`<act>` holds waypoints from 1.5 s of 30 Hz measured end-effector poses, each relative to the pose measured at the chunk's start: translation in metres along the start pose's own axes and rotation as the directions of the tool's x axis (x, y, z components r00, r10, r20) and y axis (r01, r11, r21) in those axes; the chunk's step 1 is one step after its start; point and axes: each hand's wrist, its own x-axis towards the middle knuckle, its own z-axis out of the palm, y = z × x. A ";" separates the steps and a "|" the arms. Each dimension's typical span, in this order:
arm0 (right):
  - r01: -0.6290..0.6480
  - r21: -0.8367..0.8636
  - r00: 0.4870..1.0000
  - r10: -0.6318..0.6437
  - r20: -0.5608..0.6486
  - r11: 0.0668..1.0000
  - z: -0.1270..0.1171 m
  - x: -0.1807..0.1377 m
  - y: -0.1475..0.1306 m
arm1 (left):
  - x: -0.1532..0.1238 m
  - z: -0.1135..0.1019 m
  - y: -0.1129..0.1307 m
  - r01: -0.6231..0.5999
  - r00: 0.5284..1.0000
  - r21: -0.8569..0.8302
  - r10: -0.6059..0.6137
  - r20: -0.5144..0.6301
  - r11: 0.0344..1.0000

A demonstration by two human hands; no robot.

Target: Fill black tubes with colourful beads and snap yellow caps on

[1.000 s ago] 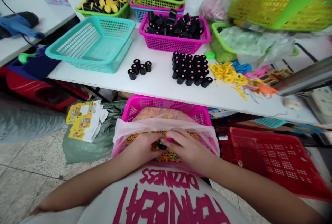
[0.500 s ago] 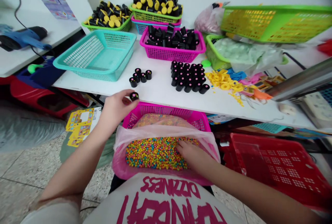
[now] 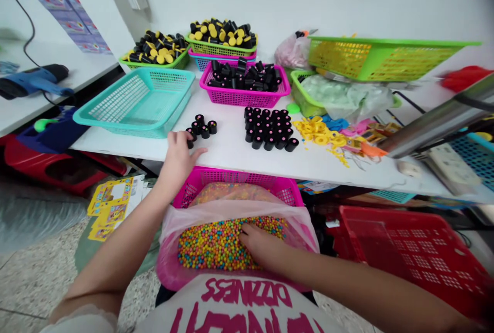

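Note:
My left hand [image 3: 178, 152] reaches to the white table's front edge and pinches a small black cap [image 3: 190, 143], setting it beside a little cluster of black caps [image 3: 201, 126]. My right hand [image 3: 258, 243] lies on a heap of small multicoloured beads [image 3: 210, 243], fingers stretched flat across them with nothing seen in them. The beads sit in a clear plastic bag inside a pink basket [image 3: 235, 178] on my lap. A bigger block of upright black caps with pink tops [image 3: 270, 128] stands to the right on the table.
An empty teal basket [image 3: 139, 99] sits at the left of the white table [image 3: 239, 150]. Behind are a pink basket of black caps [image 3: 244, 88], green baskets of yellow-topped caps [image 3: 156, 55], yellow rings [image 3: 320, 131] and a tilted green basket [image 3: 380, 55]. A red crate [image 3: 409, 250] stands on the floor.
My left hand left the bead basket carrying a black cap and moved up to the table beside the small cluster. My right hand stayed in the beads.

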 end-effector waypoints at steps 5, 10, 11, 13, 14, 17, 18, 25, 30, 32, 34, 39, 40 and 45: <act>-0.011 0.109 0.999 0.006 0.049 0.994 -0.002 0.005 0.002 | 0.029 0.052 0.047 -0.157 0.912 -0.256 0.239 0.332 0.954; -0.052 0.227 0.999 0.048 0.025 0.973 -0.008 0.003 -0.002 | 0.059 0.089 0.073 -0.216 0.874 -0.313 0.326 0.360 0.925; -0.052 0.237 0.999 0.050 0.016 0.970 -0.010 0.002 -0.002 | 0.060 0.089 0.074 -0.210 0.879 -0.319 0.321 0.353 0.924; -0.054 0.258 0.998 0.056 -0.003 0.965 -0.012 0.000 -0.002 | 0.056 0.082 0.074 -0.192 0.887 -0.329 0.306 0.345 0.925; -0.054 0.276 0.998 0.059 -0.010 0.960 -0.013 -0.001 -0.001 | 0.052 0.075 0.074 -0.175 0.893 -0.338 0.294 0.341 0.925; -0.059 0.351 0.998 0.068 -0.012 0.935 -0.015 -0.004 0.004 | 0.035 0.050 0.069 -0.123 0.913 -0.387 0.257 0.316 0.914; -0.058 0.373 0.998 0.067 -0.012 0.926 -0.015 -0.004 0.006 | 0.029 0.043 0.067 -0.119 0.917 -0.405 0.257 0.305 0.906; -0.024 0.439 0.999 0.043 -0.033 0.898 -0.014 -0.002 0.008 | 0.006 0.024 0.044 0.026 0.921 -0.546 0.192 0.339 0.838; -0.001 0.536 0.997 0.041 -0.062 0.844 -0.016 -0.004 0.004 | -0.037 -0.025 0.065 0.112 0.881 -0.620 0.211 0.423 0.776; 0.028 0.596 0.994 0.044 -0.105 0.803 -0.019 -0.008 0.004 | -0.068 -0.047 0.077 0.152 0.809 -0.608 0.255 0.529 0.779; 0.058 0.640 0.989 0.042 -0.140 0.766 -0.023 -0.013 0.004 | -0.101 -0.058 0.081 0.154 0.740 -0.564 0.284 0.610 0.811; 0.081 0.641 0.970 0.087 -0.227 0.763 -0.037 -0.025 -0.001 | -0.158 -0.040 0.067 0.175 0.665 -0.408 0.198 0.720 0.896; 0.096 0.625 0.962 0.089 -0.258 0.774 -0.039 -0.027 -0.003 | -0.162 -0.034 0.064 0.195 0.654 -0.396 0.182 0.735 0.897; 0.211 0.470 0.926 -0.022 -0.376 0.857 -0.047 -0.029 -0.018 | -0.166 -0.025 0.062 0.208 0.628 -0.394 0.187 0.756 0.895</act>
